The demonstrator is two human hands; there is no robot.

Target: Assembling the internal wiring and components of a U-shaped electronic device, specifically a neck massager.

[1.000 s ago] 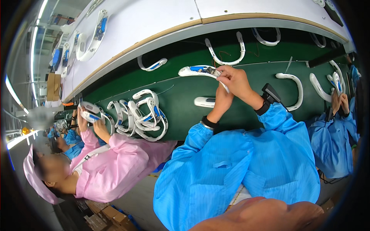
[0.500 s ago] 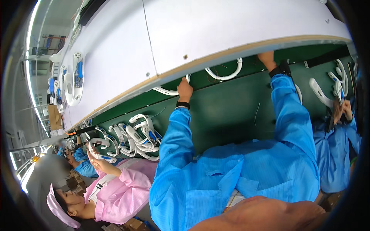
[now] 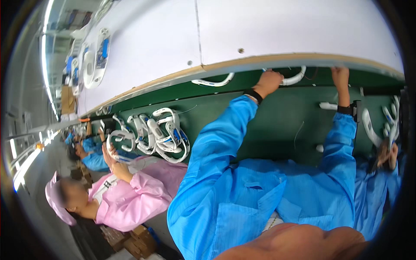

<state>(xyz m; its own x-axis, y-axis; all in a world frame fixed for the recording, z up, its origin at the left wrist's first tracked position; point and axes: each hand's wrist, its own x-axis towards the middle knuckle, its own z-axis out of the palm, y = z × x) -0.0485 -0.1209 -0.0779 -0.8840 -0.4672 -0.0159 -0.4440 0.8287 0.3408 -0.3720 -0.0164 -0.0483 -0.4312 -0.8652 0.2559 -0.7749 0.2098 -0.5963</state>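
My left hand (image 3: 269, 82) is closed around the left side of a white C-shaped band (image 3: 295, 79) under the shelf's front edge. A bit of the band's end shows above my fingers. A thin dark reddish wire (image 3: 312, 74) runs beside its right end. My right hand (image 3: 341, 77) is raised at the shelf edge farther right; its fingertips are partly hidden there, and what they touch does not show. To the left of my left hand lies another white curved band (image 3: 214, 81), partly covered by the shelf.
A white shelf (image 3: 151, 52) overhangs the green work surface (image 3: 277, 125). Tangled white curved bands (image 3: 167, 134) lie at left, beside a person in pink (image 3: 134, 186) holding one. At right, a person in blue (image 3: 377, 190) works near more white parts (image 3: 372, 128). White devices (image 3: 96, 60) stand on the shelf.
My left hand has moved right, from the left band to the C-shaped one. My right hand stays at the shelf edge, a little farther right. The view has shifted.
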